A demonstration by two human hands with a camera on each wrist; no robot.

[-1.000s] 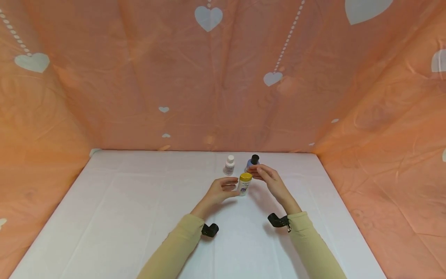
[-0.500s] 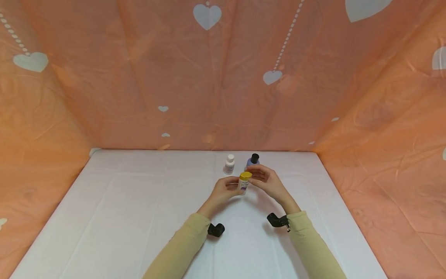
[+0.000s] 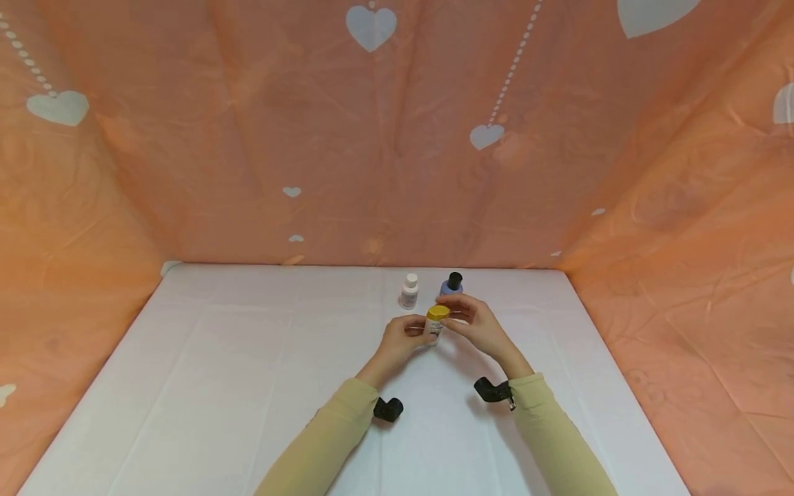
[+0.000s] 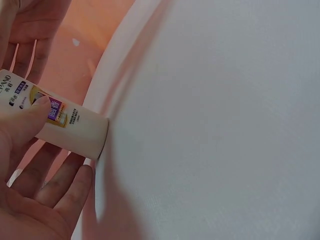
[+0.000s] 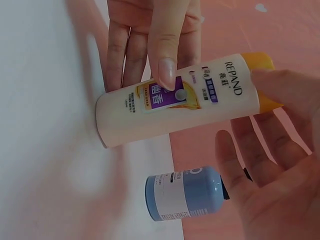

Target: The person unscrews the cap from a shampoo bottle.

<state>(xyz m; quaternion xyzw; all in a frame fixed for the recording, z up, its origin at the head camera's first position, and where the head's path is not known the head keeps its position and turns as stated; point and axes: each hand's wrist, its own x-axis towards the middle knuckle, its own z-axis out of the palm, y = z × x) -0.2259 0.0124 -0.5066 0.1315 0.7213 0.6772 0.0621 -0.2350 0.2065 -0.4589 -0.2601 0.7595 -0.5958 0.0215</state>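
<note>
Head view: the right grip (image 3: 480,327) hides part of the lower body of the blue bottle (image 3: 449,291); print on the white bottle (image 3: 409,296) is too small to read. Left wrist view: the left edge crops the held bottle (image 4: 86,134) — yellow cap (image 3: 438,312) out of frame.

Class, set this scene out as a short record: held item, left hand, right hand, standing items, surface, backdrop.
Held item: yellow-capped bottle
Left hand: grips the bottle's body
Right hand: holds the yellow cap
Standing items: white-capped bottle; blue bottle with black cap
Surface: white table
Backdrop: orange with pale hearts
</note>
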